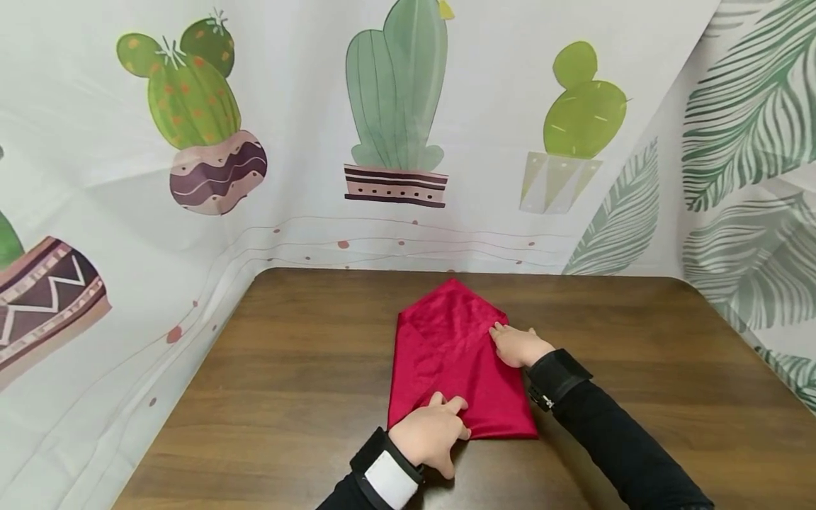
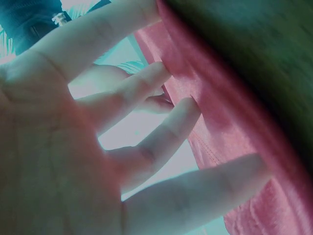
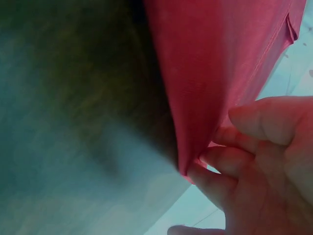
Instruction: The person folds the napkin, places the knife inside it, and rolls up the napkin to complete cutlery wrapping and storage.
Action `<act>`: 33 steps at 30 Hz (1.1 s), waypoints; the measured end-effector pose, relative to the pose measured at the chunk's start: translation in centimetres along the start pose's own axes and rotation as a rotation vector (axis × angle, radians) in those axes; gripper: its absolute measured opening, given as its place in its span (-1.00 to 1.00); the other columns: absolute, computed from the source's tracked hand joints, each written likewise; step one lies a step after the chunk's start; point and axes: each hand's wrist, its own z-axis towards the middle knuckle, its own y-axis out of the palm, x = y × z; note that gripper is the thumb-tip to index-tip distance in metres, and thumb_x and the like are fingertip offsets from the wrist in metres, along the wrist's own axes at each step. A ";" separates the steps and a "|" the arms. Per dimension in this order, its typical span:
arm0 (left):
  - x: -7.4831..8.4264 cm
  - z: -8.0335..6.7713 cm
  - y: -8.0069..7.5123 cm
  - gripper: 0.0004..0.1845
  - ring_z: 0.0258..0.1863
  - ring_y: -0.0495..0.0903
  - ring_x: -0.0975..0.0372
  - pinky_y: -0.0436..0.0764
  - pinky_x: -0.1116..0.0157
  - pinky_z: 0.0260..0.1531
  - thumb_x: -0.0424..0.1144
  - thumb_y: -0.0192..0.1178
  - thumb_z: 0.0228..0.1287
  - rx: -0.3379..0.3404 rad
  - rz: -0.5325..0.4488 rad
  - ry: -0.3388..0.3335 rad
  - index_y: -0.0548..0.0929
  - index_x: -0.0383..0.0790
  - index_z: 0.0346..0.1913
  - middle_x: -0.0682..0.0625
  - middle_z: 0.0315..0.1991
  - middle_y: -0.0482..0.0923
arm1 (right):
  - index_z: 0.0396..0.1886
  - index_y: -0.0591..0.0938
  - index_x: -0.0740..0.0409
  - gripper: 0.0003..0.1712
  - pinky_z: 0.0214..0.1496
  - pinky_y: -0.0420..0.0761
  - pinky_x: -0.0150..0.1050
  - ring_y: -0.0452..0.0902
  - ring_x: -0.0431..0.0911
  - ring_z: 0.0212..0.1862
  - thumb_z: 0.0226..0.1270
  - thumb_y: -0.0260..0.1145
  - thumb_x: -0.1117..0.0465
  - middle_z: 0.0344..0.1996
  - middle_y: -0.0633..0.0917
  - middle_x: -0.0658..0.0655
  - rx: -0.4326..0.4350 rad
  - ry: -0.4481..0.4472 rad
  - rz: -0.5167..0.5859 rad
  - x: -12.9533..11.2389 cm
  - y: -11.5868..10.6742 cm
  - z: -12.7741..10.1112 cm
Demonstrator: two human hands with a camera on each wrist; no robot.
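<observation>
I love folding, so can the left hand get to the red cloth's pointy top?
Probably yes: the left hand is at the red cloth's near left corner, nothing stands between it and the pointy top, and the right hand is off at the right edge.

The red cloth's (image 1: 455,361) near left corner is hidden.

The glossy red cloth (image 1: 446,361) — lightly creased, its far end pointed — lies flat on the brown table (image 1: 299,375).

Seeing brown wood-grain surface (image 1: 287,368), white cloth (image 1: 293,92) behind bearing potted-cactus prints (image 1: 398,106); also seeing green leaf-print cloth (image 1: 746,134) at right.
</observation>
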 end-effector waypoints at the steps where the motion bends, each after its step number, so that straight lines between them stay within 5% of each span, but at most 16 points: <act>1: 0.0 0.0 0.0 -0.57 -0.29 0.27 0.21 0.31 0.51 -0.54 -0.05 0.47 -0.44 0.000 0.004 -0.001 0.69 0.15 -0.29 0.11 -0.04 0.35 | 0.24 0.22 0.38 -0.49 0.08 0.04 0.30 0.01 0.14 0.29 0.32 -0.07 0.26 0.25 0.17 0.35 -0.011 0.014 0.001 0.1 0.0 0.2; 21: -0.2 0.0 0.2 -0.58 -0.28 0.26 0.22 0.33 0.51 -0.57 -0.11 0.46 -0.42 -0.014 -0.025 -0.023 0.69 0.16 -0.28 0.13 -0.04 0.34 | 0.25 0.17 0.40 -0.42 0.09 -0.04 0.33 -0.07 0.16 0.30 0.25 0.01 0.30 0.27 0.08 0.39 -0.032 -0.010 0.063 1.4 -0.4 1.3; 27: -0.2 0.1 0.4 -0.60 -0.28 0.26 0.22 0.35 0.51 -0.54 -0.11 0.46 -0.41 -0.009 -0.032 -0.016 0.70 0.15 -0.29 0.14 -0.05 0.35 | 0.11 0.39 0.37 -0.49 0.01 0.13 0.33 0.15 0.22 0.20 0.12 0.17 0.34 0.18 0.24 0.42 0.140 -0.179 0.084 0.3 0.0 -3.1; 33: -0.4 0.2 0.3 -0.59 -0.27 0.30 0.21 0.37 0.50 -0.52 -0.23 0.43 -0.37 0.000 -0.033 -0.032 0.70 0.14 -0.26 0.13 -0.02 0.38 | -0.22 0.59 0.27 -0.72 -0.19 0.50 -0.20 0.50 -0.04 -0.18 -0.01 0.30 0.32 -0.26 0.56 0.14 0.313 -0.434 0.052 -2.3 1.0 -8.1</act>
